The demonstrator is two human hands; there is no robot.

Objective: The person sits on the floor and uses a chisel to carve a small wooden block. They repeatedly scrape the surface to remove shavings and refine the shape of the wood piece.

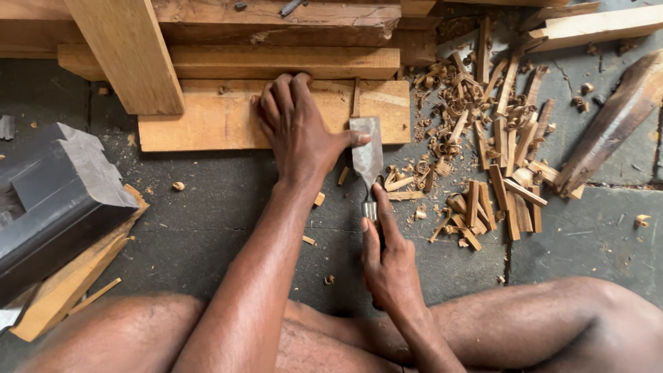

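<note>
A flat wooden board (pixel 207 121) lies on the dark floor in front of me. My left hand (pixel 297 128) presses down on it, fingers spread toward its far edge, thumb touching the side of a broad steel chisel blade (pixel 367 152). The blade's edge rests on the board near a narrow cut groove (pixel 356 97). My right hand (pixel 388 266) grips the chisel's handle, index finger stretched along the metal ferrule (pixel 371 211). The handle itself is hidden in my palm.
Several wood chips and curled shavings (pixel 490 145) litter the floor to the right. Stacked planks (pixel 276 41) lie beyond the board, a slanted beam (pixel 128 52) crosses them. A dark moulded block (pixel 55 193) sits at left, a rough wood piece (pixel 615 124) at right. My bare legs frame the bottom.
</note>
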